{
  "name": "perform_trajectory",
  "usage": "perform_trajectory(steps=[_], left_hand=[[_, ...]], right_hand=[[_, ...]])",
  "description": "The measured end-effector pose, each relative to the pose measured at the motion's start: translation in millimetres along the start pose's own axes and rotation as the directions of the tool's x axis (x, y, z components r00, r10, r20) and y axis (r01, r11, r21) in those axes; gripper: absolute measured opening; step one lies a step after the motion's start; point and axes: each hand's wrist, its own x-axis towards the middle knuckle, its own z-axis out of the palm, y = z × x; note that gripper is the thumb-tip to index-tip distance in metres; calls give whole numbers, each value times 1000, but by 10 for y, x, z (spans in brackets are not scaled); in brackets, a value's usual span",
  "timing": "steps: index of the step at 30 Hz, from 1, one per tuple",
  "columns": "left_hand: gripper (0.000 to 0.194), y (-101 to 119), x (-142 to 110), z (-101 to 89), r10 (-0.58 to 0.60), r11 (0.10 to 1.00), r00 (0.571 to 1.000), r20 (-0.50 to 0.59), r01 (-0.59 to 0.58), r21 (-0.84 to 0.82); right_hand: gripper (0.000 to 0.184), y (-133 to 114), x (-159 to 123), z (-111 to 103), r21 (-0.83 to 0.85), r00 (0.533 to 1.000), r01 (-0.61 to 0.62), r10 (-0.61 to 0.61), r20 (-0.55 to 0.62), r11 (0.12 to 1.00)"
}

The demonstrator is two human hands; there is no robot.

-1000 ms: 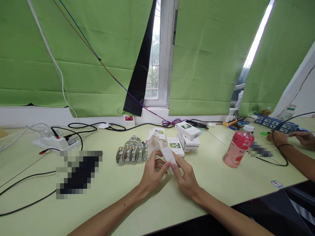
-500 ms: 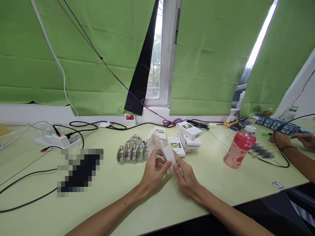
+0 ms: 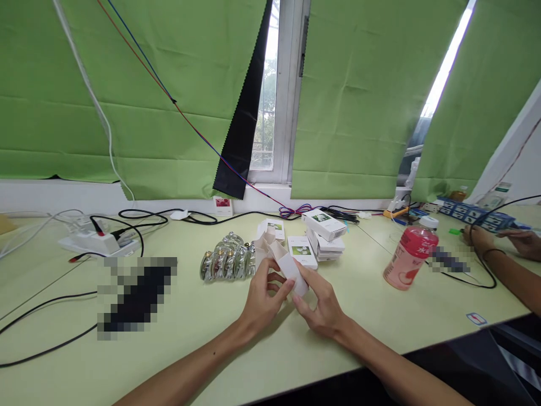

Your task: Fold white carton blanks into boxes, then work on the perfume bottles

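A small white cardboard box (image 3: 289, 269) with its flaps standing up is held between my two hands, tilted over the table. My left hand (image 3: 264, 296) is closed on the box's left side, thumb on its front face. On the right side my right hand (image 3: 323, 299) grips the same box, with its thumb near the lower end. Behind my left hand lies a row of shiny metal pieces in clear wrap (image 3: 226, 259); their exact kind I cannot make out. Just beyond the box a white printed box (image 3: 302, 252) lies flat, beside a stack of similar boxes (image 3: 325, 225).
A pink drink bottle (image 3: 409, 256) stands to the right. At the left are a power strip (image 3: 99, 242), black cables and a blurred dark object (image 3: 137, 296). Another person's hands (image 3: 484, 242) work at the far right near a blue patterned box (image 3: 473, 213).
My right thumb has slid down and off the face of the white box, showing more of its lower end. The left hand keeps its hold almost unmoved.
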Motion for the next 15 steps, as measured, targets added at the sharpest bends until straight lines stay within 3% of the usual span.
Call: perform_trajectory(steps=[15], left_hand=[[32, -33, 0, -8, 179, 972, 983, 31, -181, 150]], right_hand=[[38, -40, 33, -30, -98, 987, 31, -46, -155, 995]])
